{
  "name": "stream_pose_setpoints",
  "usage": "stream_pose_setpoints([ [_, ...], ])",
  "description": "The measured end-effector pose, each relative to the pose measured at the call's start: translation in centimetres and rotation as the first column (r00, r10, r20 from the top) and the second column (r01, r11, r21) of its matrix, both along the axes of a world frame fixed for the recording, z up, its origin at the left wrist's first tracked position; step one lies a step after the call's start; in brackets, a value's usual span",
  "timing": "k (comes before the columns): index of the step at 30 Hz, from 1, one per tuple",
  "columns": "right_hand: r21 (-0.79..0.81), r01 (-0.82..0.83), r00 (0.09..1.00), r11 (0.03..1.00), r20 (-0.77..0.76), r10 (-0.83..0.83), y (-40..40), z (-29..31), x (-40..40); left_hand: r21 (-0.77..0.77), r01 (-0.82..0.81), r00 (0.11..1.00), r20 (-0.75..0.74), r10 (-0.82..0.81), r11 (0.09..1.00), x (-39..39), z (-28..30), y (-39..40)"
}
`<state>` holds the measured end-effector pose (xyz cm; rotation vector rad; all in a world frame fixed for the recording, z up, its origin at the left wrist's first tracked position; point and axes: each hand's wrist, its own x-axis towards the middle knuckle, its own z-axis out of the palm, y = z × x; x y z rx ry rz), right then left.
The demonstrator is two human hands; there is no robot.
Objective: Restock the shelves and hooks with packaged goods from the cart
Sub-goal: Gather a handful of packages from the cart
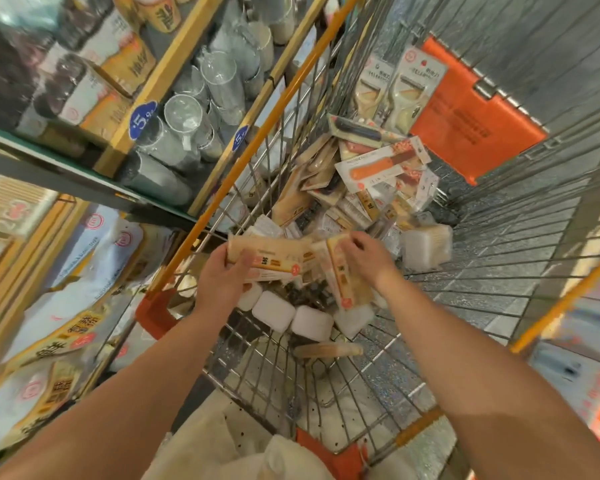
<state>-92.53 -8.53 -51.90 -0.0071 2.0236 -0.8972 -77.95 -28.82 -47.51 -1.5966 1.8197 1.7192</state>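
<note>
Lying crosswise, packet (274, 259) in left hand (222, 282)

Beige flat packets (271, 259) above wire cart (388, 348)

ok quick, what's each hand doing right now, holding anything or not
Left hand: grips a flat beige packet over the cart.
Right hand: fingers curled on the top of a second beige packet standing among the goods.
</note>
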Motion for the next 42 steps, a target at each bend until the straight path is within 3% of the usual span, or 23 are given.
stream_pose_setpoints([
  [4,-0.045,0.076,0.997,0.996,-0.019,-0.077,0.8,4.5,-2.7,0.075,0.018,1.0,0.014,-0.019,0.997,-0.3,1.4,0.0],
  [9,-0.081,-0.148,0.989,0.986,-0.015,0.147,-1.0,8.2,-1.8,0.176,0.259,0.964,0.012,-0.265,0.95,-1.5,4.1,1.4],
  [15,-0.012,-0.201,0.973,0.98,0.113,0.201,-2.4,9.1,0.5,0.222,0.317,0.943,0.032,-0.332,0.922,-1.6,4.5,2.9],
  [19,-0.004,0.016,0.879,1.0,0.476,-0.012,-2.9,8.1,2.4,0.287,0.33,0.939,-0.004,-0.344,0.899,-0.1,4.4,2.8],
  [23,-0.055,0.015,0.832,0.998,0.554,0.018,-3.8,7.3,4.2,0.495,0.296,0.945,-0.026,-0.327,0.817,0.9,4.9,3.2],
  [25,-0.108,0.097,0.793,0.989,0.609,-0.012,-3.9,7.2,4.6,0.492,0.348,0.924,-0.034,-0.382,0.798,0.7,5.0,2.8],
  [28,-0.064,0.346,0.802,0.936,0.537,-0.26,-2.7,6.0,4.0,0.352,0.376,0.918,-0.012,-0.397,0.857,0.2,4.7,1.3],
  [30,0.009,0.386,0.838,0.922,0.415,-0.355,-0.9,4.8,3.7,0.228,0.352,0.93,0.021,-0.366,0.908,0.1,4.2,0.0],
  [33,0.179,0.257,0.87,0.95,0.385,-0.308,2.3,3.1,5.0,0.085,0.292,0.951,0.079,-0.298,0.953,0.1,3.4,-1.8],
  [36,0.26,-0.088,0.882,0.962,0.469,-0.046,4.2,2.5,7.6,0.032,0.299,0.943,0.144,-0.301,0.954,-0.2,2.6,-2.1],
  [40,0.269,-0.373,0.85,0.888,0.483,0.21,4.8,0.8,9.9,0.04,0.289,0.942,0.165,-0.291,0.957,0.3,1.7,-1.3],
  [42,0.287,-0.535,0.803,0.794,0.465,0.373,4.8,-0.4,10.5,0.055,0.272,0.946,0.168,-0.277,0.961,0.7,1.4,-1.0],
])
